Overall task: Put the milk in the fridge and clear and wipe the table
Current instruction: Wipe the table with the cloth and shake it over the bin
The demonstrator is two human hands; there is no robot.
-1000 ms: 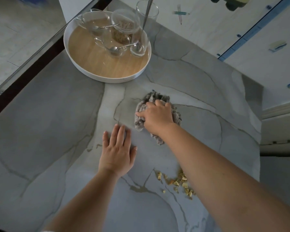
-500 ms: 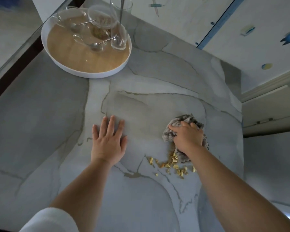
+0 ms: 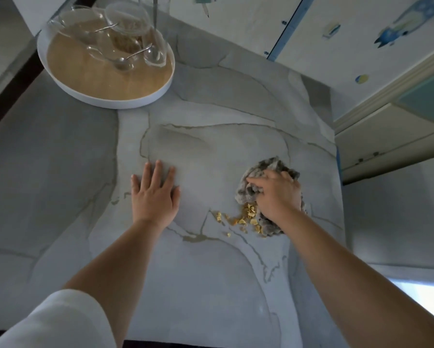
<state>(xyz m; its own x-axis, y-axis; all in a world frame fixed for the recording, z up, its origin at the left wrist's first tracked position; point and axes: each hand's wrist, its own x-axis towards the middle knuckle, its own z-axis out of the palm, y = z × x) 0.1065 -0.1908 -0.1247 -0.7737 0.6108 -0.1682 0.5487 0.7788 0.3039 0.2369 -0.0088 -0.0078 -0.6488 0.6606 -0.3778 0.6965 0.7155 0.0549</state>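
While the right hand (image 3: 277, 194) bears down on the crumpled grey cloth (image 3: 266, 172), the head view shows the wiping step under way on the marble-patterned surface (image 3: 210, 272). The right hand's fingers (image 3: 257, 183) are curled over the cloth, gripping it and pressing it flat; the cloth bulges out beyond the fingertips and beside the wrist. Touching the cloth's near-left edge lies a small heap of yellow crumbs (image 3: 246, 217), with a few stray bits trailing off toward the left hand.

The left hand (image 3: 154, 194) rests palm-down on the surface, fingers (image 3: 158, 172) straight and slightly spread, holding nothing, well apart from the crumbs.

To do this well, I would judge the cloth should come around behind the crumbs and draw them together into one pile, with steady pressure so none slip under the edge; the left hand could cup at the surface edge to catch them.

A round white tray (image 3: 67, 84) with a wood-toned floor sits at the far left, holding glass cups and spoons. No milk is visible.
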